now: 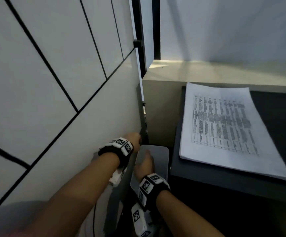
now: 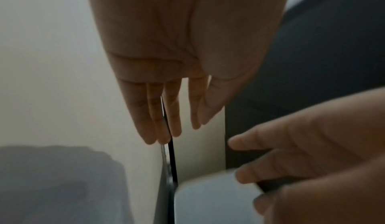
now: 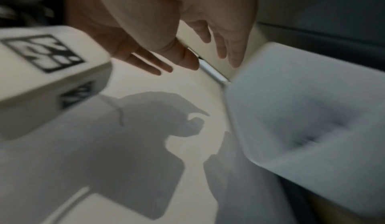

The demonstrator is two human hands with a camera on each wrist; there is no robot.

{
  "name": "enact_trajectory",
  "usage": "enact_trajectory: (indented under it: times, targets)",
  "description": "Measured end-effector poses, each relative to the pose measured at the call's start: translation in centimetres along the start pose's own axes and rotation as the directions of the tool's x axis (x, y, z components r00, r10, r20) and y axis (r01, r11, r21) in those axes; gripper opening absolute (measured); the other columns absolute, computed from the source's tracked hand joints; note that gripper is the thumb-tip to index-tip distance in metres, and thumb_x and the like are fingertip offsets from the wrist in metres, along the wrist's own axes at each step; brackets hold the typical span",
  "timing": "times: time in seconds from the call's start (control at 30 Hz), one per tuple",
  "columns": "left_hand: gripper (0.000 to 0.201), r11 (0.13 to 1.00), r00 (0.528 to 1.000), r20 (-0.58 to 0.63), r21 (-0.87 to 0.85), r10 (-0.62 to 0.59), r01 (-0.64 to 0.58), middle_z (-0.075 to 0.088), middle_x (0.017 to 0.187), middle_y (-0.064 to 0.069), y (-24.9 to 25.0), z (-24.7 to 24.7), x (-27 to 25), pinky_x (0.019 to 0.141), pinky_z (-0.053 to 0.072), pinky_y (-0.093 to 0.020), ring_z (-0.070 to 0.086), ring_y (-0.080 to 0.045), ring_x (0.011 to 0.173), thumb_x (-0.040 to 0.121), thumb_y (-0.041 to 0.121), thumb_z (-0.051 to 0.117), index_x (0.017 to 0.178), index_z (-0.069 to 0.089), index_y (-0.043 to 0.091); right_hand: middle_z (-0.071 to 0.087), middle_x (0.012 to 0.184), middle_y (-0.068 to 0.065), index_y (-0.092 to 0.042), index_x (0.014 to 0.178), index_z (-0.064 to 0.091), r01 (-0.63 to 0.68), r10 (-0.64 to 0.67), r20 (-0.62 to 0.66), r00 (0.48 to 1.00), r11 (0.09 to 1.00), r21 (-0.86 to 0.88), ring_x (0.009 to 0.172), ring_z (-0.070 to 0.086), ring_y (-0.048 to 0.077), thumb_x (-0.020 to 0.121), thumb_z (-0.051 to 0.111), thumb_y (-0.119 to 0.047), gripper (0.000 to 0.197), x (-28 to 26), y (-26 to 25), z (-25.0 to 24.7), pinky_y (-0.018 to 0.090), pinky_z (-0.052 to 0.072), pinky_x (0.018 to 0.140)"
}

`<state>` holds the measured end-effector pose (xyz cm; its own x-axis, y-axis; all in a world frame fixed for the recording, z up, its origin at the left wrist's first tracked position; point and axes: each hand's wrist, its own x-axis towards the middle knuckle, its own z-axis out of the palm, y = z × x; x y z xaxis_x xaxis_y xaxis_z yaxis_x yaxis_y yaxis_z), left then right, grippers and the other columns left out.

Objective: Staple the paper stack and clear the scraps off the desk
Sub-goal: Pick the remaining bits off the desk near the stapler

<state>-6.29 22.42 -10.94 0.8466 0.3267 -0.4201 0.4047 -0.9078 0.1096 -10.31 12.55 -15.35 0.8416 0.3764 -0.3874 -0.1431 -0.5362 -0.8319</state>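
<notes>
The printed paper stack (image 1: pixel 224 125) lies flat on the dark desk (image 1: pixel 284 117) at the right. Both hands are down in the gap left of the desk. My left hand (image 1: pixel 135 137) (image 2: pixel 172 132) points its straight fingers down along the white panel and holds nothing. My right hand (image 1: pixel 144 164) (image 3: pixel 183 58) hovers over the grey waste bin (image 1: pixel 164 151) (image 3: pixel 291 73) with spread, empty fingers. In the left wrist view the right hand (image 2: pixel 291 145) sits just above the bin's rim (image 2: pixel 208 198). A blurred dark shape lies inside the bin. No stapler or scraps show.
A white panelled wall (image 1: pixel 53 82) with black seams fills the left. A beige ledge (image 1: pixel 207 72) runs behind the desk, with a black frame post (image 1: pixel 138 31) above it. The bin stands tight between the wall and the desk's side.
</notes>
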Motion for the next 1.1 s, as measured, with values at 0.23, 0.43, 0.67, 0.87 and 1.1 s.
enact_trajectory:
  times: [0.23,0.43,0.67,0.87,1.1]
  targets:
    - [0.026,0.994,0.945,-0.312,0.000,0.100,-0.106,0.065,0.118,-0.013,5.0,-11.3,-9.9,0.093,0.046,-0.032,0.060,-0.029,0.111,0.091,0.017,0.051,0.110,0.066,0.007,0.034,0.146,0.014,-0.010,0.147,0.021,0.375,-0.376,0.097,0.922,0.927,0.028,0.132,0.040,0.028,0.089,0.049,-0.010,0.064,-8.3,-5.7,-6.9,0.038,0.036,0.109]
    - [0.017,0.956,0.853,-0.453,0.000,0.261,-0.292,0.069,0.102,-0.005,13.2,-15.2,-15.5,0.077,0.042,-0.024,0.056,-0.015,0.086,0.086,0.023,0.060,0.099,0.067,0.013,0.047,0.134,0.012,-0.013,0.140,0.035,0.514,-0.515,-0.094,0.852,0.857,-0.032,0.121,0.049,0.026,0.088,0.052,-0.015,0.054,-13.1,-6.0,-19.5,0.040,0.044,0.103]
    - [0.028,0.872,0.796,-0.379,0.070,0.472,-0.484,0.068,0.113,-0.004,25.7,-12.7,-15.8,0.090,0.047,-0.028,0.063,-0.020,0.104,0.088,0.027,0.060,0.112,0.066,0.013,0.051,0.133,0.009,-0.014,0.137,0.042,0.264,-0.372,-0.283,0.884,0.896,-0.356,0.121,0.050,0.023,0.089,0.052,-0.015,0.049,-14.6,0.6,-34.6,0.031,0.041,0.100]
    - [0.032,0.811,0.777,-0.232,0.157,0.585,-0.564,0.065,0.122,-0.008,33.0,-8.5,-14.1,0.095,0.047,-0.032,0.060,-0.024,0.112,0.091,0.024,0.055,0.117,0.065,0.008,0.058,0.131,0.011,-0.010,0.129,0.054,0.003,-0.168,-0.326,0.931,0.893,-0.451,0.121,0.054,0.024,0.088,0.053,-0.012,0.041,-14.6,7.5,-42.8,0.029,0.040,0.102]
    - [0.063,0.779,0.825,0.024,0.316,0.564,-0.542,0.025,0.156,-0.015,38.2,-2.5,-10.0,0.115,0.031,-0.039,0.033,-0.031,0.141,0.096,0.037,0.043,0.147,0.027,0.002,0.008,0.159,0.011,-0.004,0.148,0.012,-0.135,0.080,-0.109,0.991,0.623,-0.771,0.146,0.012,0.028,0.097,0.038,-0.041,0.069,-14.2,12.4,-45.5,0.036,0.017,0.117]
